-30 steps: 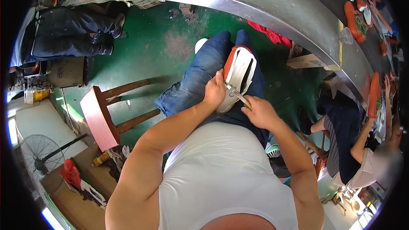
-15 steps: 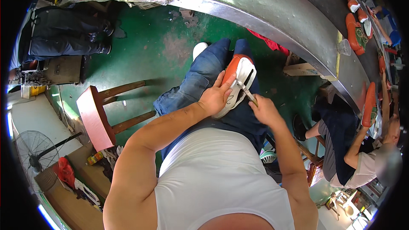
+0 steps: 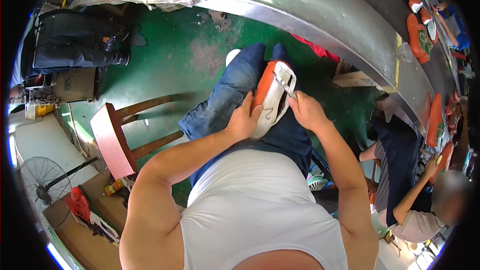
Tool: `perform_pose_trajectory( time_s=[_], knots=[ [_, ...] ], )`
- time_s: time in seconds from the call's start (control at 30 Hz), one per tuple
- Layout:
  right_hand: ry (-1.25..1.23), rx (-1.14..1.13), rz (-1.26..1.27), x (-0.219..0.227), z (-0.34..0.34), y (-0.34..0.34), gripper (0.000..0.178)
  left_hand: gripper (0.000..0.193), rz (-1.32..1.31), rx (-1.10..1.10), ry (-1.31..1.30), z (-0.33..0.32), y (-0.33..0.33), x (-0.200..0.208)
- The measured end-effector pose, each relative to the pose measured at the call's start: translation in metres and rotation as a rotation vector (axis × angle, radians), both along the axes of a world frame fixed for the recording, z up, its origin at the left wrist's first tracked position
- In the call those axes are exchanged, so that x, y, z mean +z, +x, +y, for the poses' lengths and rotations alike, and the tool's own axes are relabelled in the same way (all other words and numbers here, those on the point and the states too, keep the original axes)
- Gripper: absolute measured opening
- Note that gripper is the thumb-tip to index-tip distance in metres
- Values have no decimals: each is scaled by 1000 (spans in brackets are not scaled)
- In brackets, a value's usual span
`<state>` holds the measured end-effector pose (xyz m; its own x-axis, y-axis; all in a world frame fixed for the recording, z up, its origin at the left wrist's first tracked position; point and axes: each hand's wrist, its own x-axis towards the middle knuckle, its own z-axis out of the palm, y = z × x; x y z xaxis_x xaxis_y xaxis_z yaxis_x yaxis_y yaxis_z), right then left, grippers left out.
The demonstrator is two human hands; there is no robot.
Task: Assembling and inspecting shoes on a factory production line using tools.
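Across my thighs lies an orange shoe upper (image 3: pixel 264 88) stretched over a white shoe last (image 3: pixel 270 106), bottom up, with a dark slot along it. My left hand (image 3: pixel 243 119) is closed on the near side of the shoe, thumb against the white part and fingers hidden by the orange edge. In my right hand (image 3: pixel 306 112) is a slim metal hand tool (image 3: pixel 284 86) that looks like pincers. Its tip touches or hovers at the upper's edge near the far end; I cannot tell which.
A curved metal-edged conveyor bench (image 3: pixel 300 20) arches ahead, with several orange shoes (image 3: pixel 419 40) at its right. A wooden stool (image 3: pixel 112 140) and a fan (image 3: pixel 45 180) are on my left. Another person (image 3: pixel 417 220) sits at right holding a shoe; someone in dark trousers (image 3: pixel 77 37) is at far left.
The tool has moved from mid-shoe toward its far end. My left hand has slid back toward me along the shoe's side. The person at right has drawn a shoe closer.
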<state>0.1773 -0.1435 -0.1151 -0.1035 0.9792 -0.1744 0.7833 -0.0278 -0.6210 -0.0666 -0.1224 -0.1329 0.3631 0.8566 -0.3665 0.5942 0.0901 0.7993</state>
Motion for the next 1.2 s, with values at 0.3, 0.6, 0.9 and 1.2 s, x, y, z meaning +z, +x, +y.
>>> perform_pose_trajectory(
  time_s=[0.3, 0.6, 0.9, 1.2],
  knots=[
    [-162, -59, 134, -4, -54, -15, 37, 100, -21, -268, -229, 8, -11, 13],
    [9, -654, 875, -45, -121, -8, 33, 79, -381, -179, 269, 85, 0, 147],
    [-192, -316, 335, 21, -94, 20, 30, 45, -384, -39, -223, 135, 80, 39],
    [-186, 98, 93, 47, -60, 11, 53, 57, -417, 138, -410, 33, 33, -52]
  ],
)
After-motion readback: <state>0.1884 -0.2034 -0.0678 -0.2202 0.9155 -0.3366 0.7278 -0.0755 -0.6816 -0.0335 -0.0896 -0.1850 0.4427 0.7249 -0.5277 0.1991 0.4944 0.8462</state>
